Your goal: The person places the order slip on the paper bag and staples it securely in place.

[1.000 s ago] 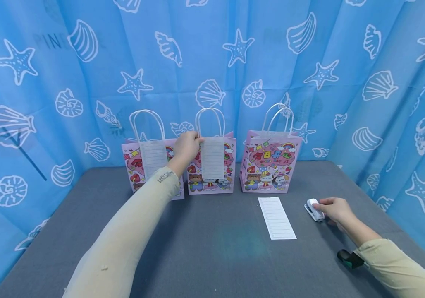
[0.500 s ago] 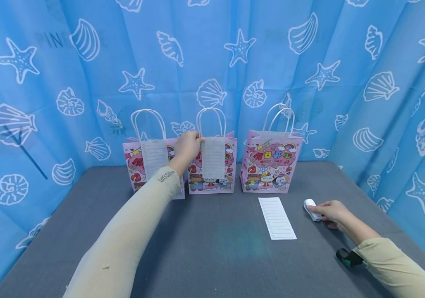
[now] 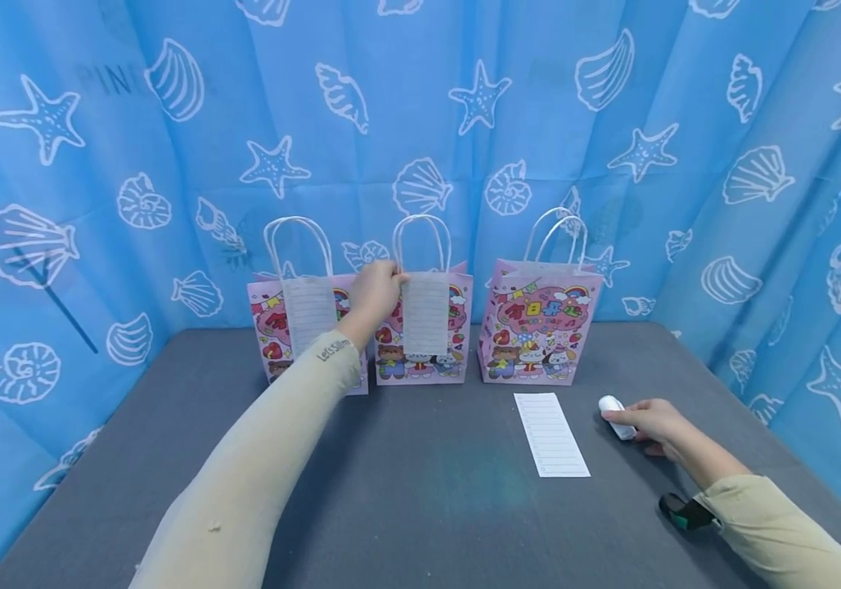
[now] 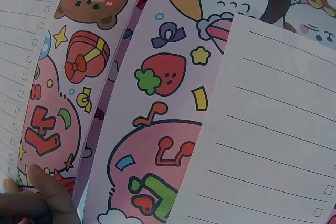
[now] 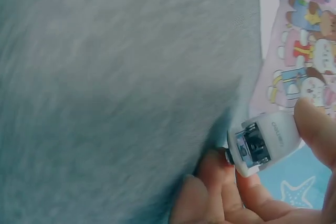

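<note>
A: How much room to move?

B: Open gray tabletop (image 3: 406, 491) on the near side, between both sleeves (image 3: 244, 466); far edge just behind three pink gift bags (image 3: 534, 315), along a blue shell-print curtain (image 3: 531, 123); right edge beyond the right hand (image 3: 659, 425).

A: Any writing to read?

B: "今日开心" on the right gift bag (image 3: 531, 335); faint "PIN" on the curtain; too small on the white mini stapler (image 5: 281, 135).

A: And in hand?

B: Pinching that stapler with the right hand, just right of a loose checklist slip (image 3: 553, 435); with the left hand (image 3: 376, 296), pinching the hanging checklist slip (image 3: 425, 319) at upper left, before the middle gift bag (image 3: 420, 372).
</note>
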Action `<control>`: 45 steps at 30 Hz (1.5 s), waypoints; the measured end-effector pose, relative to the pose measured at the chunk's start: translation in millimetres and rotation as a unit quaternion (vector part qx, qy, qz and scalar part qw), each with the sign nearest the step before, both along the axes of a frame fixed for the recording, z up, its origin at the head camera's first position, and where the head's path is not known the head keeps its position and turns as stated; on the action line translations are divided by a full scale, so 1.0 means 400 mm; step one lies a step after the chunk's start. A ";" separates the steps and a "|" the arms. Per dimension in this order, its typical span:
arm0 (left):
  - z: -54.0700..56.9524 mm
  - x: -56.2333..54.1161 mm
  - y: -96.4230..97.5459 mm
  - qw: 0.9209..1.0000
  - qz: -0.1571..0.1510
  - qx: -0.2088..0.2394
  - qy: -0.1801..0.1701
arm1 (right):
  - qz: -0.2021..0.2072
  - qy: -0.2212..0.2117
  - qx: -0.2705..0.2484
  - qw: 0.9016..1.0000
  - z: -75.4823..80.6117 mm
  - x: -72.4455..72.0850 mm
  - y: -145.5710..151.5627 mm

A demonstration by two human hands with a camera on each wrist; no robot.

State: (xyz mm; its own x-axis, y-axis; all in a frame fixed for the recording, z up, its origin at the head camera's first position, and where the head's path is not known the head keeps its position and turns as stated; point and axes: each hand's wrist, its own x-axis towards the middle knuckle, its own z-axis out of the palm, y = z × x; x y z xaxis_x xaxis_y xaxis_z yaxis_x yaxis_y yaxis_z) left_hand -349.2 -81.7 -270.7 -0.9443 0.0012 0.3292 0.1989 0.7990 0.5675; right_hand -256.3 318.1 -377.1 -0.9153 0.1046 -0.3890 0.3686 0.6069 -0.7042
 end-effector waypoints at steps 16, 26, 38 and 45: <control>-0.001 -0.002 0.001 1.000 0.000 0.005 -0.008 | -0.029 0.053 -0.116 0.991 0.053 0.035 -0.040; -0.003 -0.001 0.000 1.000 -0.004 0.004 -0.001 | -0.064 0.076 -0.173 0.980 0.068 0.039 -0.067; -0.003 0.002 0.001 1.000 -0.003 0.008 -0.001 | -0.095 0.104 -0.283 0.949 0.086 0.045 -0.081; -0.006 0.002 0.001 1.000 -0.001 0.008 0.005 | -0.074 0.120 -0.370 0.918 0.088 0.042 -0.097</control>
